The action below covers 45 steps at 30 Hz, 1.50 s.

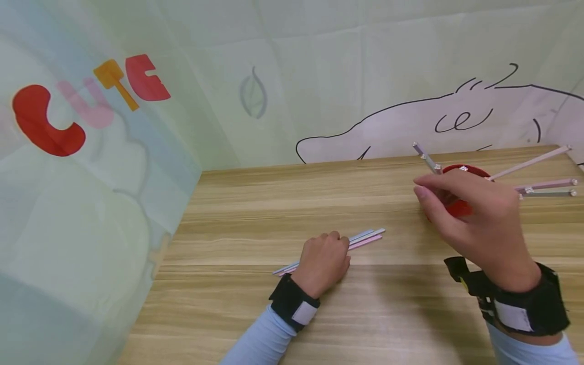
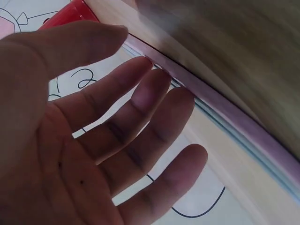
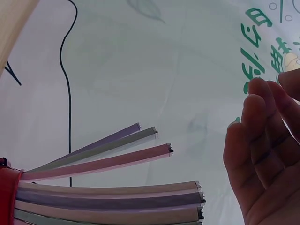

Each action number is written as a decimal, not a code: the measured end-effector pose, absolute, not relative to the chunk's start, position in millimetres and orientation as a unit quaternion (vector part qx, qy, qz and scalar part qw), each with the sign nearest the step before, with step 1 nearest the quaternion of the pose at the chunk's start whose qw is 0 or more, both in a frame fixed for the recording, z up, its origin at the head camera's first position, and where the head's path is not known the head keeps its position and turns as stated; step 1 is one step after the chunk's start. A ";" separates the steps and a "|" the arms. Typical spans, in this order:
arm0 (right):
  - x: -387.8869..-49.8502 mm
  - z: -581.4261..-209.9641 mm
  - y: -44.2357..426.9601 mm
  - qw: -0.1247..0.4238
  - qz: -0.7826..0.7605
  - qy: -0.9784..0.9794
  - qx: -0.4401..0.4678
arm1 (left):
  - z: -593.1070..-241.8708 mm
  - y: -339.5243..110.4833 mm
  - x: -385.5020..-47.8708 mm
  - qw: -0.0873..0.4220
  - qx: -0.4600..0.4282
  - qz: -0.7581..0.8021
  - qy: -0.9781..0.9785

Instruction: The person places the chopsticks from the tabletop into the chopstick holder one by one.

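Note:
Over several thin pastel sticks (image 1: 366,241) lying on the table, my left hand (image 1: 321,258) rests palm down. In the left wrist view its fingertips meet a lavender stick (image 2: 234,114), while the thumb stands apart from it. My right hand (image 1: 483,218) hovers over a red cup (image 1: 461,208) and partly hides it, thumb and forefinger close together. Nothing shows between those fingers in the right wrist view. Out of the cup fan several pastel sticks (image 3: 108,201) with pale, glinting ends.
A wood-grain table (image 1: 237,218) lies under both hands. Behind it hangs a pale cloth backdrop (image 1: 319,91) with line drawings, and at the left another printed sheet carries coloured letters (image 1: 50,121). Sticks (image 1: 531,162) jut from the cup toward the right.

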State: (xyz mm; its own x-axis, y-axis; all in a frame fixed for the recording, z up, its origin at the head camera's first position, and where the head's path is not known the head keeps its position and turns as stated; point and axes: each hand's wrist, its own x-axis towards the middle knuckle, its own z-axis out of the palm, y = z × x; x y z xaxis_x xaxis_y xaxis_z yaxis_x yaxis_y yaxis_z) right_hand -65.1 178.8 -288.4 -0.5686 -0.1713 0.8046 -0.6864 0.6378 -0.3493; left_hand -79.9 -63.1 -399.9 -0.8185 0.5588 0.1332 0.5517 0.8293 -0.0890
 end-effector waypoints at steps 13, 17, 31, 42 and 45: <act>-66.9 -292.3 175.6 0.359 0.326 -0.824 0.294 | -404.4 -61.8 -77.7 0.075 -0.322 0.018 -0.944; -67.2 -291.9 175.1 0.350 0.323 -0.827 0.298 | -403.0 -60.1 -77.5 0.060 -0.328 0.016 -0.942; -66.3 -292.0 173.7 0.311 0.330 -0.838 0.304 | -398.3 -54.6 -75.7 0.032 -0.361 -0.057 -0.930; -68.4 -294.9 171.7 0.304 0.327 -0.840 0.307 | -388.3 -52.1 -75.5 0.078 -0.382 -0.137 -0.910; -68.0 -294.7 170.1 0.306 0.325 -0.842 0.302 | -383.8 -51.8 -75.0 0.098 -0.385 -0.157 -0.904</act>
